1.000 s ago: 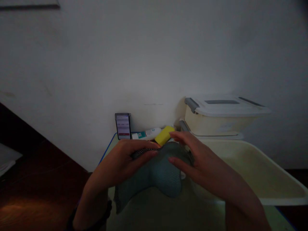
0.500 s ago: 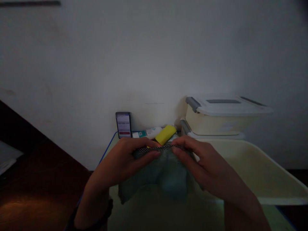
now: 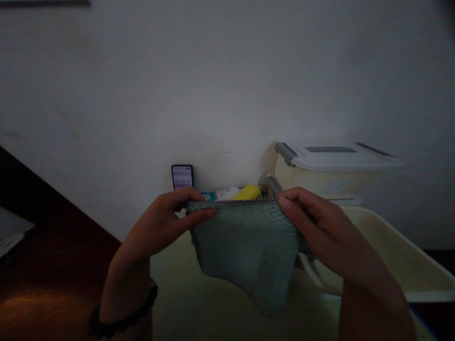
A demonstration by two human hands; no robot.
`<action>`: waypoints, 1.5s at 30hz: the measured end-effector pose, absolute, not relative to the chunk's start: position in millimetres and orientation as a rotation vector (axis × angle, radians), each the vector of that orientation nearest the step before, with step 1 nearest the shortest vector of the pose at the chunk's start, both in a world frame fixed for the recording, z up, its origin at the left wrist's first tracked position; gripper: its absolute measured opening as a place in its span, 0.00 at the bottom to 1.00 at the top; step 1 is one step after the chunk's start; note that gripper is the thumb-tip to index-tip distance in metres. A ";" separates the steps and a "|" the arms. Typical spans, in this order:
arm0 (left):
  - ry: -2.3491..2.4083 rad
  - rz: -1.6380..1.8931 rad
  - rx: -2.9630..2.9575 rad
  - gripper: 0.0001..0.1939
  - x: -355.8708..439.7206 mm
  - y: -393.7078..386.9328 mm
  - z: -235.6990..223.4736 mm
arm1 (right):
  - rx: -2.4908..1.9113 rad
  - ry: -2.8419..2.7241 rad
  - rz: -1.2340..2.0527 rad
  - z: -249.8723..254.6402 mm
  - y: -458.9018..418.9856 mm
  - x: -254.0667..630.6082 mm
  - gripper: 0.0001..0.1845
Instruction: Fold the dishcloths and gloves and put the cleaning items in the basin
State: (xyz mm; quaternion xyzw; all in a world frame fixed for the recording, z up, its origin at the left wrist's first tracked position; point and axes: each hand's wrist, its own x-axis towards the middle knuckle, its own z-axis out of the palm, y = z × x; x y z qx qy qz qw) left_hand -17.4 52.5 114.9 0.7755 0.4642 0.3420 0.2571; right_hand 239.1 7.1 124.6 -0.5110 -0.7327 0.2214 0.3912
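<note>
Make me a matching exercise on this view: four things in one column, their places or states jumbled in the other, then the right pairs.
Things
1. cloth
2. phone
3. storage box
4. basin

Places or states
A. closed, with gray trim
B. pinched along its upper edge by the left hand and right hand
C. open-topped, lower in view than the box
D. upright, screen lit

Right pairs: 1-B, 2-D, 3-A, 4-C

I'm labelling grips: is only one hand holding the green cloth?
No, the left hand and the right hand both pinch the green cloth at its checkered edge.
</note>
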 end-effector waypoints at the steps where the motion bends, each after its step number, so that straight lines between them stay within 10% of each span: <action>1: 1.231 0.978 2.044 0.11 -16.2 52.7 114.2 | -1.312 -1.878 0.566 123.9 7.7 240.9 0.12; 45: 0.871 0.864 2.186 0.05 16.6 42.5 118.6 | -1.204 -2.080 0.723 129.0 1.0 227.0 0.14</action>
